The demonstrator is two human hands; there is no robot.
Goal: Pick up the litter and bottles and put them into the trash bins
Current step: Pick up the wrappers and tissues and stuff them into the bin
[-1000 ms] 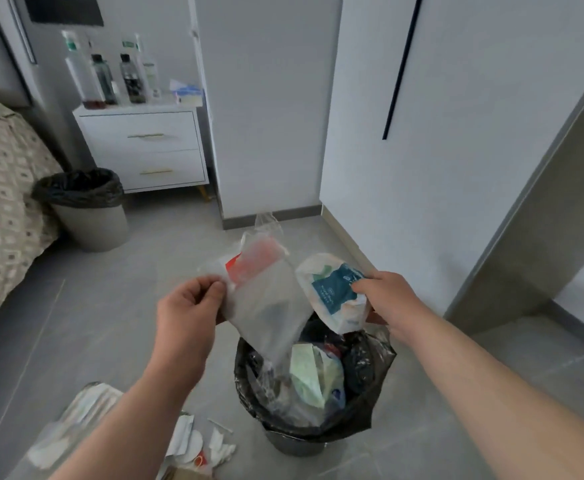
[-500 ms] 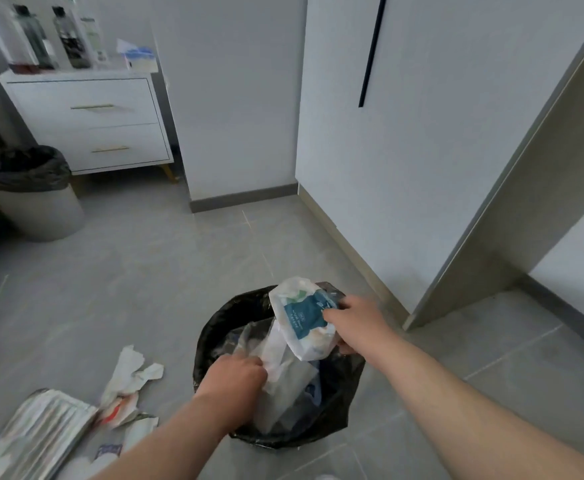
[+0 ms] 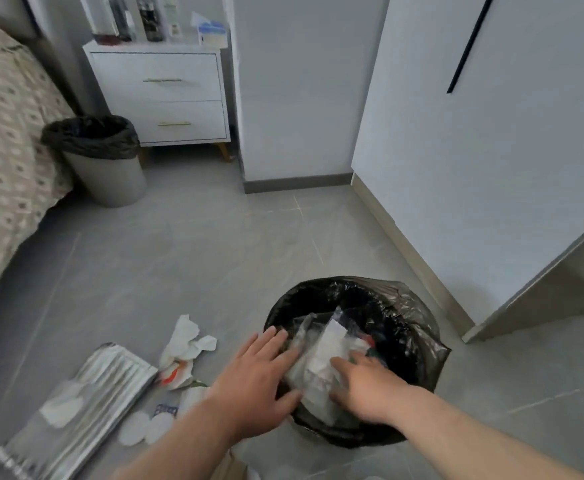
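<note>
A trash bin with a black liner (image 3: pixel 404 306) stands on the floor in front of me, stuffed with clear and white plastic wrappers (image 3: pixel 321 355). My left hand (image 3: pixel 259 375) lies flat with straight fingers on the bin's left rim, pressing the wrappers. My right hand (image 3: pixel 363 386) presses down on the same wrappers inside the bin, fingers spread. Left of the bin lie crumpled white paper (image 3: pixel 186 344), a silver foil bag (image 3: pixel 86 403) and round white pads (image 3: pixel 145 426). Bottles (image 3: pixel 152 19) stand on the nightstand.
A second bin with a black liner (image 3: pixel 100 157) stands by the bed (image 3: pixel 3 140). The white nightstand (image 3: pixel 165 95) is beyond it. White cabinet walls (image 3: pixel 474 168) rise to the right of the near bin. Grey floor tiles (image 3: pixel 197 254) lie between the two bins.
Both hands lowered the clear bag and the white-and-teal packet into the near bin and let go. They now press the litter down with flat fingers.
</note>
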